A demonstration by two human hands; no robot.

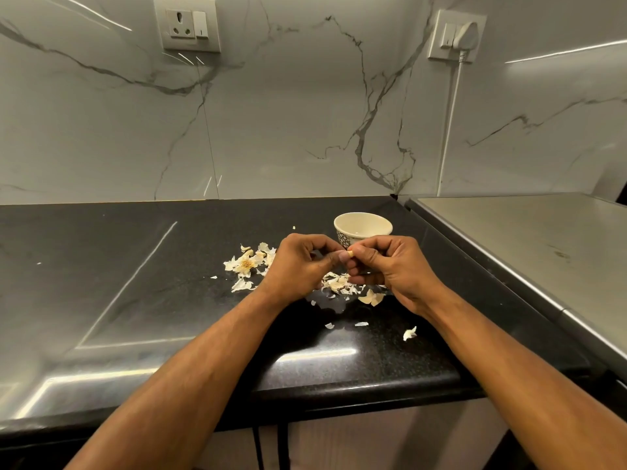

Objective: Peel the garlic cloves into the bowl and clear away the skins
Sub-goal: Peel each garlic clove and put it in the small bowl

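Note:
Both hands meet above the black counter (135, 300), just in front of a small cream bowl (363, 227). My right hand (390, 269) pinches a small pale garlic clove (350, 254) between thumb and fingers; only its tip shows. My left hand (302, 266) has its curled fingers and thumb on the same clove from the left. Papery garlic skins (249, 264) lie scattered to the left of my hands, more skins (339, 284) lie beneath them, and a few flakes (410, 333) sit nearer me. The bowl's inside is hidden from here.
A marble backsplash with two wall sockets rises behind the counter. A white cable (449, 130) hangs from the right socket. A steel-topped appliance (543, 249) stands against the counter's right side. The counter's rounded front edge (339, 385) runs below my forearms.

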